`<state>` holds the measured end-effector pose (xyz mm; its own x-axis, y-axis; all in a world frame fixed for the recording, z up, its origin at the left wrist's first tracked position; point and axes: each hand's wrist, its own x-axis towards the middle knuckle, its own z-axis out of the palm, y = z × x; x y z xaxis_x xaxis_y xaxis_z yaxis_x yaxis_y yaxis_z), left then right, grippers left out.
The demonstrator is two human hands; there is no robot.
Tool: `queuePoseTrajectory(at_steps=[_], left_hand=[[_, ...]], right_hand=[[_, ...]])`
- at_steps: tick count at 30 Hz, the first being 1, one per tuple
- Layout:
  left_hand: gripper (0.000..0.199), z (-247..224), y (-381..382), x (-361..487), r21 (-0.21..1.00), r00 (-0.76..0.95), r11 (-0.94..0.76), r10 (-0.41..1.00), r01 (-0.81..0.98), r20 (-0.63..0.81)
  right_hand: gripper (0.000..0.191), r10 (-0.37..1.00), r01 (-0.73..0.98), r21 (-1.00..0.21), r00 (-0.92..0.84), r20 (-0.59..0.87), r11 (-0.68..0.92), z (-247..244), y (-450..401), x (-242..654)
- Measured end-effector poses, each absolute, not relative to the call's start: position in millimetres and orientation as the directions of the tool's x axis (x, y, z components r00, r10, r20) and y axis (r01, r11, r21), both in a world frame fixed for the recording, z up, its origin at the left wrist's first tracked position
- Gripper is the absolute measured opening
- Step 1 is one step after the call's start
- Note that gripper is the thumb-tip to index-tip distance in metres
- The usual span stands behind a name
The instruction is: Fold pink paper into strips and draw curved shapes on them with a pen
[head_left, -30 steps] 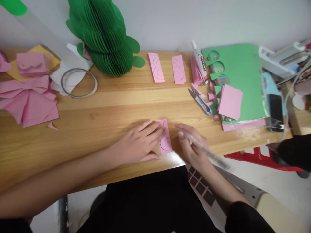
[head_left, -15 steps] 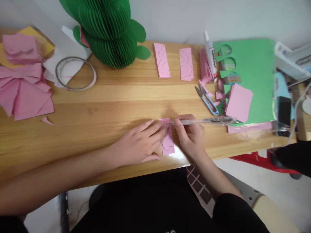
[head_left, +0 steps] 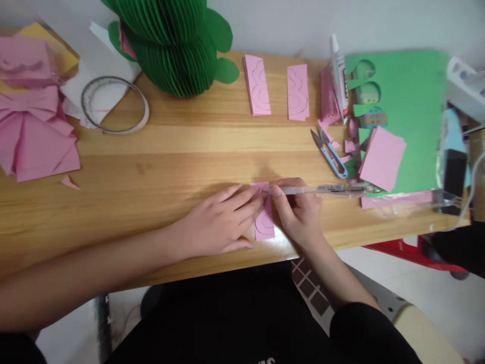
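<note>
A narrow pink paper strip (head_left: 264, 228) with curved pen lines lies near the table's front edge. My left hand (head_left: 223, 221) rests on it from the left, fingers stretched out and fingertips covering its middle. In my right hand (head_left: 299, 210) is a clear-barrelled pen (head_left: 326, 189), gripped close to its tip. The tip meets the upper part of the strip, right beside my left fingertips. Farther back lie two folded pink pieces, a left one (head_left: 258, 87) and a right one (head_left: 297, 93), both with similar curved outlines.
Blue thread snips (head_left: 332, 155), a glue tube (head_left: 340, 81) and pink sheets (head_left: 382, 159) on a green sheet (head_left: 420, 121) are at right. A green honeycomb paper shape (head_left: 182, 65) stands behind. A tape ring (head_left: 143, 119) and pink paper bow (head_left: 32, 106) sit left.
The view has shifted slightly, so things at the back appear higher. Both hands stay at the strip, and the pen tip remains near its upper part.
</note>
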<state>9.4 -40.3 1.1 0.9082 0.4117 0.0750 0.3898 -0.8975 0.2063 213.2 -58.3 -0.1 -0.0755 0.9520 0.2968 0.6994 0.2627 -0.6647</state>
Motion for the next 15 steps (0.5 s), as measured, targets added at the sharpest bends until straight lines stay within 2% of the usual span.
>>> queuePoseTrajectory(at_steps=[15], left_hand=[[0.068,1.6,-38.8,9.9,0.19,0.911,-0.909,0.396,0.372,0.111]], right_hand=[[0.007,0.945,0.721,-0.659,0.015,0.326,0.216,-4.6,-57.8,212.9]])
